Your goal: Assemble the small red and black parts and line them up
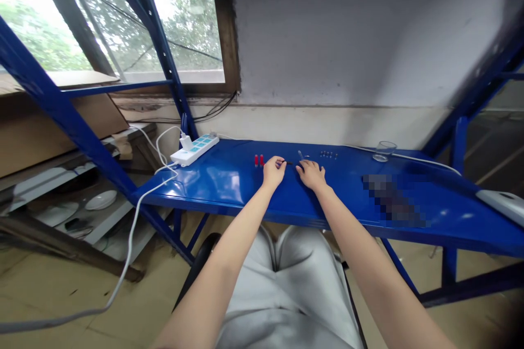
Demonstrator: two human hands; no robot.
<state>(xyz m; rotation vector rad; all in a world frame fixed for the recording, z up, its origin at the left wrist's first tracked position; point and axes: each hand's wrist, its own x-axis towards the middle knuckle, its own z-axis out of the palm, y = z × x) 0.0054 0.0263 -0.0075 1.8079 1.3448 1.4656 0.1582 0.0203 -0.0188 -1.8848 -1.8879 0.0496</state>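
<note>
Both my arms reach out over a blue metal table. My left hand rests on the table top with its fingers curled around a thin dark piece that sticks out to the right. My right hand lies beside it, fingers bent down on the table near the dark piece's end; what it holds, if anything, is hidden. Two small red parts stand just left of my left hand. A short row of tiny dark parts lies behind my right hand.
A white power strip with a plug and white cables sits at the table's back left. A small glass stands at the back right, a white cable beside it. Blue shelf posts rise on both sides. Plates lie on a low shelf at left.
</note>
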